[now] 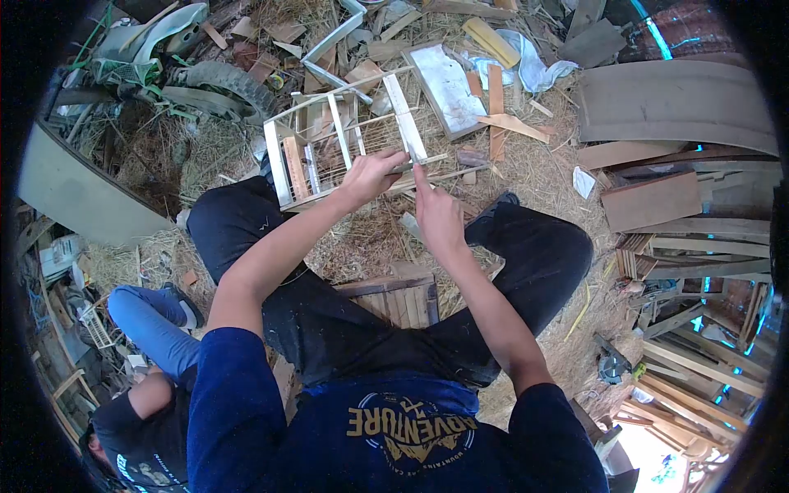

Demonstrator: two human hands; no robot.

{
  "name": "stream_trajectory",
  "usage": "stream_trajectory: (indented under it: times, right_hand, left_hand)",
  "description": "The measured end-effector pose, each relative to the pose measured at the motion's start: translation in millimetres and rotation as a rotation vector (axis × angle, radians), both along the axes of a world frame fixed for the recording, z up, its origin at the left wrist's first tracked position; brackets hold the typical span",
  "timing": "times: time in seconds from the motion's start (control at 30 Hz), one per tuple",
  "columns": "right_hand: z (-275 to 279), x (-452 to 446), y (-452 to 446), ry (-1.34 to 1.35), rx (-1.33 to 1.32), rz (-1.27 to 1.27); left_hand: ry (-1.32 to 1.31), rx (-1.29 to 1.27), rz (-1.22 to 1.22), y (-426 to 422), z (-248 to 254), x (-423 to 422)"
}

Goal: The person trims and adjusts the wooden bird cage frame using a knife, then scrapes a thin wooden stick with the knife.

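A cage-like wooden frame (339, 131) with thin bars and pale slats lies on the straw in front of my legs. At its near right corner, my left hand (371, 177) is closed in a pinch on a small, slim greyish thing (401, 168), too small to name. My right hand (440, 215) is just to the right, its index finger stretched to the end of the wide pale slat (404, 115). The other right fingers are curled, and what they hold, if anything, is hidden.
A wooden stool or block (394, 300) sits between my legs. Beyond the frame lies a white-topped board (448, 86) among wood scraps. Stacked planks (699, 366) stand at the right. A tyre (222, 86) lies at upper left; another person (156, 403) sits at lower left.
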State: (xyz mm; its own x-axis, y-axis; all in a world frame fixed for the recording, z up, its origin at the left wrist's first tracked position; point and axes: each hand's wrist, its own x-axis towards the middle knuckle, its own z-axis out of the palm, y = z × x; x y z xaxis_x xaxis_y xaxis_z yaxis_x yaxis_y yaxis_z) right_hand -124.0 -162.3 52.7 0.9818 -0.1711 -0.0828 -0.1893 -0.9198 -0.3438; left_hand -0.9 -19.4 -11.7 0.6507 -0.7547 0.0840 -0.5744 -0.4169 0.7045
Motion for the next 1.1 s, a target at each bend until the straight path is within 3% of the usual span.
stream_trajectory:
  times: [0.47,0.67,0.77,0.93,1.1]
  right_hand:
    - [-0.9,29.4,-11.4,0.049,0.124,-0.053]
    - [5.6,28.9,-27.4,-0.101,0.410,-0.216]
    - [7.8,26.4,-38.4,-0.134,0.335,-0.288]
    - [-10.1,23.1,-36.1,-0.066,0.587,-0.386]
    - [-34.5,28.4,-33.0,-0.090,0.750,-0.436]
  left_hand:
    - [-0.022,-0.035,0.014,-11.9,-1.4,-4.7]
    - [-0.013,-0.051,0.042,-3.2,-3.6,-1.0]
    - [-0.027,-0.069,0.026,5.4,0.1,0.9]
    - [-0.052,-0.118,0.038,11.0,2.9,-0.7]
    - [0.096,-0.154,0.006,7.6,12.1,0.7]
